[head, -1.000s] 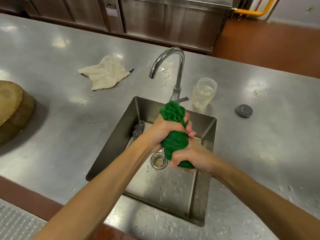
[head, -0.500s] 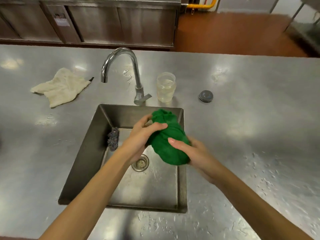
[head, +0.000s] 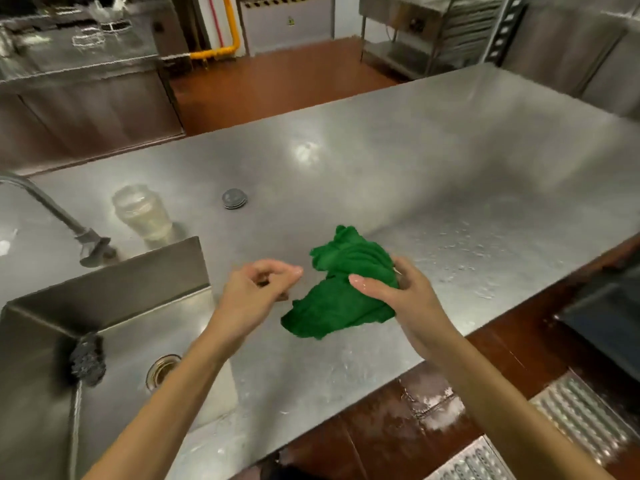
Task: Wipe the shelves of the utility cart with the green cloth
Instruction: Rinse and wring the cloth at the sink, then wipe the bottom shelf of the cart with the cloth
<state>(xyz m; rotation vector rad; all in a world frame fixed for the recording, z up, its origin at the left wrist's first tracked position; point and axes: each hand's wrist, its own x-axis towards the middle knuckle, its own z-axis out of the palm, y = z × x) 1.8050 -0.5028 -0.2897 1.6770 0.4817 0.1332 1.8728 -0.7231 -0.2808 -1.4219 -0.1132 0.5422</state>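
Steel counter [head: 398,161], green cloth [head: 341,303] slanting lower-left to upper-right, right hand [head: 401,296] fingers [head: 369,285] gripping it, left hand [head: 254,294] loosely curled

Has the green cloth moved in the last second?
Yes. The green cloth was over the sink; now it is right of it, above the counter, gripped by the right hand.

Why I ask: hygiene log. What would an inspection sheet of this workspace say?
Surface: steel counter, water droplets on its right part.
Job's things: green cloth, bunched, over the counter.
Clutter: clear jar; dark round lid; scourer in the sink.
Grips: right hand holds the cloth; left hand loosely curled, holding nothing.
Cables: nothing seen.
Surroundings: faucet; yellow pipe; wet floor.
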